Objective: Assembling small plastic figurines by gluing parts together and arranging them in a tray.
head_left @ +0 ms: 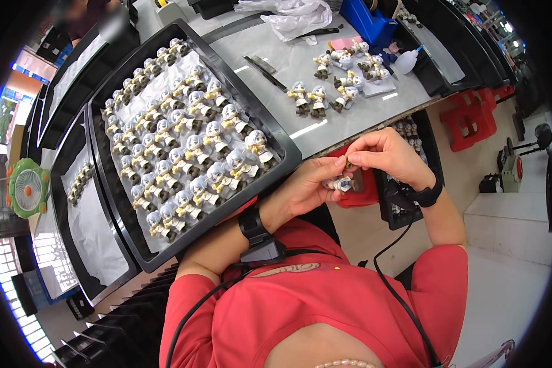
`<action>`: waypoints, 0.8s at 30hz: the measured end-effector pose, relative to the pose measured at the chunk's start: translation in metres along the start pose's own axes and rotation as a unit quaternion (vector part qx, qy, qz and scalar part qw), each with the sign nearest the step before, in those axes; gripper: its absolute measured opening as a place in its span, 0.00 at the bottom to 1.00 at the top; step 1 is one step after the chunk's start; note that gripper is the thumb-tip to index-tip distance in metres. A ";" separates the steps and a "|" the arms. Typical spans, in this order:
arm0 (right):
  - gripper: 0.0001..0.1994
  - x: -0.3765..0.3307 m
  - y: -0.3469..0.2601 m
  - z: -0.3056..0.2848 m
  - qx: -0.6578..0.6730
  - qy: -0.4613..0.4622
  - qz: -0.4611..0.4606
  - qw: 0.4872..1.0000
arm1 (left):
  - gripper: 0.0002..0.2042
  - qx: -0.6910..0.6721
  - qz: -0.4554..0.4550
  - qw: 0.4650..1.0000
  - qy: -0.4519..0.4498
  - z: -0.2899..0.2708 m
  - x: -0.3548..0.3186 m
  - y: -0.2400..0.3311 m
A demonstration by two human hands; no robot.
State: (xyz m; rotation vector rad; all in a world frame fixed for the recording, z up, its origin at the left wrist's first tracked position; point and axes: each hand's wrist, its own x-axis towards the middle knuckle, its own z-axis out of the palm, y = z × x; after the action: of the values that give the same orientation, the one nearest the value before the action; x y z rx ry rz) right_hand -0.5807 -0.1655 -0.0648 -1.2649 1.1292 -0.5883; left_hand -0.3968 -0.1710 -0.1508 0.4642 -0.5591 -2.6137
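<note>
Hands meet below the table edge, at about three o'clock from the picture's centre. The left hand (310,187) curls around a small white-haired figurine (341,183), gripping it in its fingers. The right hand (386,156) pinches a tiny brownish piece (348,164) just above it, at twelve o'clock. A black tray (276,132) of matching figurines (184,153) lies at nine o'clock; more figurines (331,86) stand on the grey table (300,61) at twelve.
</note>
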 end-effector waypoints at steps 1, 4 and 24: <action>0.08 0.001 0.000 0.001 0.033 -0.004 -0.005 0.999 | 0.15 -0.012 0.006 1.000 -0.018 -0.002 0.002 -0.001; 0.06 0.004 -0.005 0.006 0.069 0.019 0.004 0.997 | 0.14 -0.098 0.029 0.991 -0.081 -0.004 0.006 -0.003; 0.15 0.055 0.089 -0.130 0.272 0.496 -0.230 0.792 | 0.11 -0.130 0.036 0.990 0.029 -0.009 0.003 -0.007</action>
State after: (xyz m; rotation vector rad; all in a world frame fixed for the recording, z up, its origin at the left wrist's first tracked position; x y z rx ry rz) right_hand -0.6962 -0.2459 -0.1545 -0.6578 1.3068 -1.9594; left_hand -0.3978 -0.1696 -0.1625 0.4240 -0.2060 -2.5472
